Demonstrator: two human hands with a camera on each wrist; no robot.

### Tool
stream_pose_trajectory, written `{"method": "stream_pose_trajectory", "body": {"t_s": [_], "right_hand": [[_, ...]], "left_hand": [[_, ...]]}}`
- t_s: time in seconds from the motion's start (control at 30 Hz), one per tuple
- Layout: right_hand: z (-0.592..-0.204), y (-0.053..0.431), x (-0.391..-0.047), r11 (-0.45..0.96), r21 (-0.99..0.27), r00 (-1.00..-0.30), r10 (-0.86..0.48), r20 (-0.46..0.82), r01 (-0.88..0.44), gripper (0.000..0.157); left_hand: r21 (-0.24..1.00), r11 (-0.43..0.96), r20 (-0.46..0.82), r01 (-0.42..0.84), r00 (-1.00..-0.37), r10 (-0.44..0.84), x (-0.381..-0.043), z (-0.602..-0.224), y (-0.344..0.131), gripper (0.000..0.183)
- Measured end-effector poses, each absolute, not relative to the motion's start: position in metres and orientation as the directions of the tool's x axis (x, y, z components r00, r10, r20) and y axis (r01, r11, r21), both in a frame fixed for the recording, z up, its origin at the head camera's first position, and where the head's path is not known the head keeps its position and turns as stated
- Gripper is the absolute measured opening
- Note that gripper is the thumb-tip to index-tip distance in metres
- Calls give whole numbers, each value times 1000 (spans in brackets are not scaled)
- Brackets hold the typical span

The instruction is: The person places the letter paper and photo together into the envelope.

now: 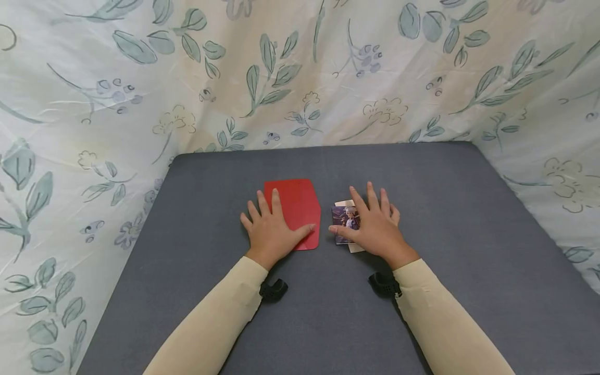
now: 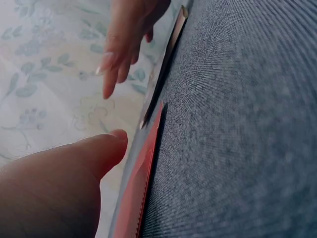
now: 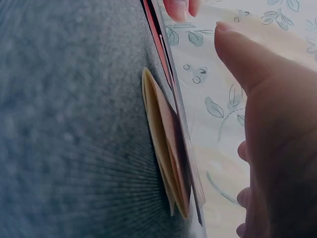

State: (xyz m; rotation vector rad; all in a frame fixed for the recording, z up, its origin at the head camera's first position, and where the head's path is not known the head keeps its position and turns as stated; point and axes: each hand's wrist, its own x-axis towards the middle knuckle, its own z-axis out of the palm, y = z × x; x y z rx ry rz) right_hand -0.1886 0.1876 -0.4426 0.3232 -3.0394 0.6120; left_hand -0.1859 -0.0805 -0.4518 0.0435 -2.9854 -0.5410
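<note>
A flat red envelope point(image 1: 300, 200) lies left of centre on the grey table. My left hand point(image 1: 271, 232) is over its lower left part, fingers spread and thumb pointing right. In the left wrist view a gap shows between the thumb point(image 2: 111, 148) and the red envelope's edge. To the right lies a small dark photo point(image 1: 344, 214) showing a figure, on top of folded cream paper point(image 1: 356, 248). Over their right side is my right hand point(image 1: 378, 229), fingers fanned out, hiding part of both. The right wrist view shows its thumb point(image 3: 257, 59) raised apart from the folded paper point(image 3: 161, 139).
The grey table point(image 1: 328, 333) extends around both hands, its far edge meeting a white cloth point(image 1: 300, 78) with leaf and flower prints. This cloth also hangs along the left and right sides. Black straps with camera mounts point(image 1: 274, 290) sit at both wrists, over cream sleeves.
</note>
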Motion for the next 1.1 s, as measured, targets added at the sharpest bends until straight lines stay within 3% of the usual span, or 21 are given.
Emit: {"method": "stream_pose_trajectory", "body": {"t_s": [0.43, 0.8, 1.1], "right_hand": [[-438, 189, -188, 865, -454, -976, -180, 121, -215, 118], [-439, 197, -190, 813, -548, -977, -122, 174, -199, 107], [-440, 203, -194, 736, -669, -989, -10, 148, -108, 98]], "left_hand": [[315, 948, 72, -38, -995, -63, -179, -451, -78, 130], [295, 955, 78, -25, -996, -50, -176, -449, -78, 111], [306, 952, 100, -2, -994, -34, -176, -449, -78, 103]]}}
